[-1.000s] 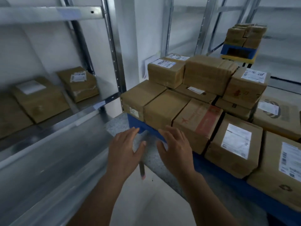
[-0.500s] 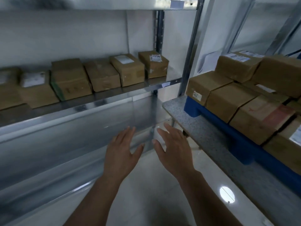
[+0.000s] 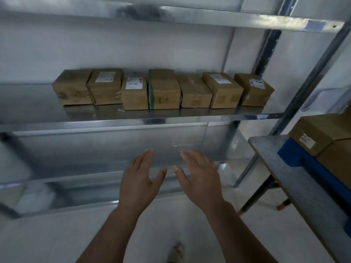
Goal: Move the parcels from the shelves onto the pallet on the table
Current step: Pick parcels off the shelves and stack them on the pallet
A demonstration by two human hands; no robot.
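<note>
Several brown cardboard parcels [image 3: 163, 89] stand in a row on the middle metal shelf [image 3: 133, 122], some with white labels, one with a green band. My left hand [image 3: 139, 179] and my right hand [image 3: 199, 177] hover side by side in front of the lower shelf, fingers straight and spread, holding nothing. Both hands are well below the parcel row. At the right edge a blue pallet [image 3: 296, 156] lies on the grey table [image 3: 284, 168] with parcels [image 3: 321, 133] stacked on it.
A bare lower shelf [image 3: 76, 179] runs behind my hands. The rack's grey upright post [image 3: 296, 92] stands between the shelf and the table. The table's dark leg [image 3: 256, 196] slants down to the pale floor. An upper shelf edge [image 3: 228, 18] spans the top.
My view has swung left from the pallet to face the rack. The parcel row is now centred and the pallet has slid to the right edge. Both hands stay open and empty.
</note>
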